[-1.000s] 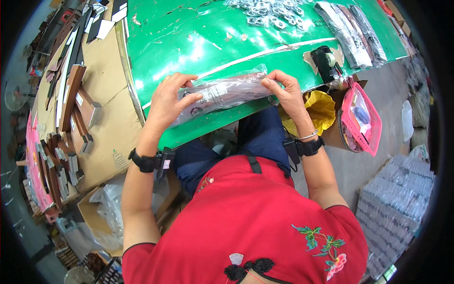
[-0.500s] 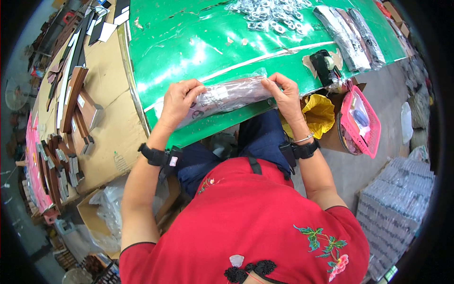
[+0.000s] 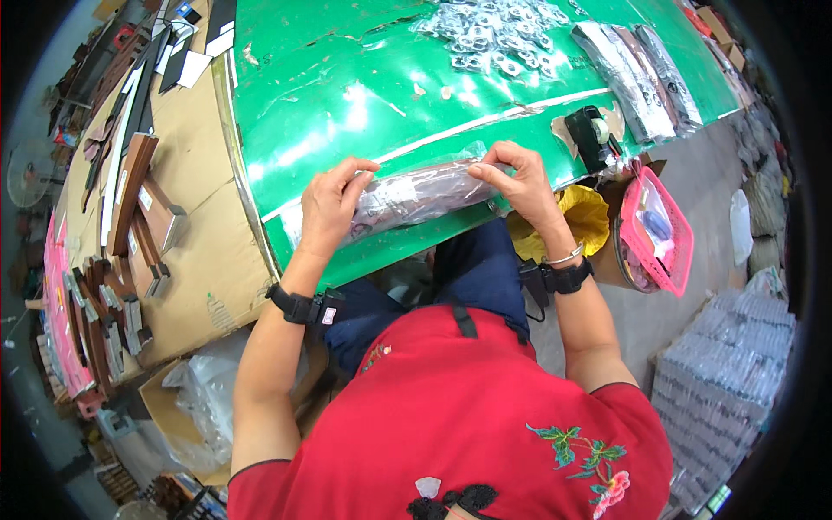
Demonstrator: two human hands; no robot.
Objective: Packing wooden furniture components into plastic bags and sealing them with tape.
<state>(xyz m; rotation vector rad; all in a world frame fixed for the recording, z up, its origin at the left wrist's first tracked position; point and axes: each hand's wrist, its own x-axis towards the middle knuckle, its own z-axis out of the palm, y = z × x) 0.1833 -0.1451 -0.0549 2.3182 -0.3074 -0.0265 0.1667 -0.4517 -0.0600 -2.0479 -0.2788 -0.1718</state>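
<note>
A long clear plastic bag with brown strip-like pieces inside lies slantwise along the near edge of the green tabletop. My left hand pinches the bag near its left end, thumb and forefinger closed on the film. At the other end, my right hand grips the upper edge between thumb and fingers. Just beyond my right hand stands a black tape dispenser. Several similar filled bags lie side by side at the far right of the table.
A pile of small bagged metal parts lies at the back. Brown and white strips rest on cardboard at left. A pink basket and yellow bag are at right, near stacked wrapped bundles.
My right hand has shifted slightly left along the bag, and my left hand sits a little lower. The view has moved slightly. Both hands still hold the bag.
</note>
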